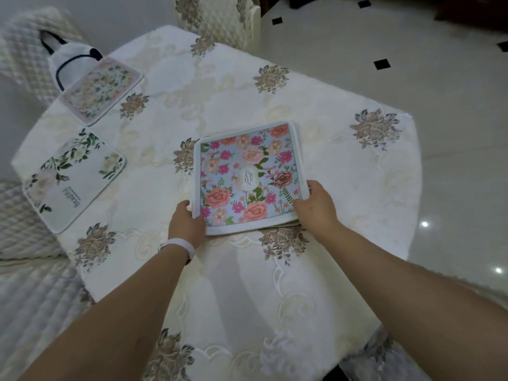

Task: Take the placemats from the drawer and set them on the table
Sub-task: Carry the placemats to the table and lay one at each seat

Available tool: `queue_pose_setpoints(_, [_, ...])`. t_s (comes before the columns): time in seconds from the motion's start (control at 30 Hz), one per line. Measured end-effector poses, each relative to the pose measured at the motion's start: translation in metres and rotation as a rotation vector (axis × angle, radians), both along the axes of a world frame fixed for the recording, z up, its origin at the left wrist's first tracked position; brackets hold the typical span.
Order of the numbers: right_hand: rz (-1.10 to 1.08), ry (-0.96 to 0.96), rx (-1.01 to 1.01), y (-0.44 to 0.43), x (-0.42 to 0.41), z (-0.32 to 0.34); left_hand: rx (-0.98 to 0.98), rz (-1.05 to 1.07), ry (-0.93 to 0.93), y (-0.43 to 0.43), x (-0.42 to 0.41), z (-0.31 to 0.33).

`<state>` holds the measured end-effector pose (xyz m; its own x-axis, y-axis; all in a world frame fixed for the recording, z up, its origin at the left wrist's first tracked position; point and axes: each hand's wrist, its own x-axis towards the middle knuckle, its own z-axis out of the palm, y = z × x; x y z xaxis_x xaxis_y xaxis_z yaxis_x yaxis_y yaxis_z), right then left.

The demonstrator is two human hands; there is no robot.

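Observation:
A small stack of placemats (pixel 247 171), the top one blue with pink and coral flowers and a white border, lies near the middle of the table (pixel 316 149). My left hand (pixel 185 222) grips the stack's near left corner. My right hand (pixel 316 204) grips its near right corner, thumb on top. A white placemat with green leaves (pixel 74 177) lies flat at the table's left edge. Beyond it, a pale pink floral placemat (pixel 101 90) lies at the far left.
A cream embroidered cloth covers the table. A white bag with dark handles (pixel 70 55) sits at the far left corner. Quilted chairs stand at the far side (pixel 217 17) and the left (pixel 24 215). To the right is glossy tiled floor (pixel 453 133).

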<state>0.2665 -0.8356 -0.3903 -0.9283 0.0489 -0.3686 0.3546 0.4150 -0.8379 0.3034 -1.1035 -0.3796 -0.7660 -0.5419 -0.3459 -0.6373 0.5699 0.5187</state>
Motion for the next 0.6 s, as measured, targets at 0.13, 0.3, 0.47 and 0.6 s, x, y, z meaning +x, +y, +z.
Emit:
queue_pose_setpoints(0.13, [-0.010,-0.029,-0.011,0.003,0.006,0.007,0.025,0.021,-0.010,0.004,-0.006,0.008])
queue_pose_setpoints(0.3, [-0.030,-0.060,-0.012,0.004,0.024,0.015,0.035,-0.043,0.023,0.001,0.005,0.015])
queue_pose_setpoints(0.47, [-0.032,-0.053,0.014,-0.014,0.048,0.016,0.055,-0.065,0.080,-0.019,0.025,0.011])
queue_pose_setpoints(0.6, [-0.057,-0.039,-0.014,-0.044,0.074,0.020,0.063,-0.081,0.121,-0.049,0.040,0.010])
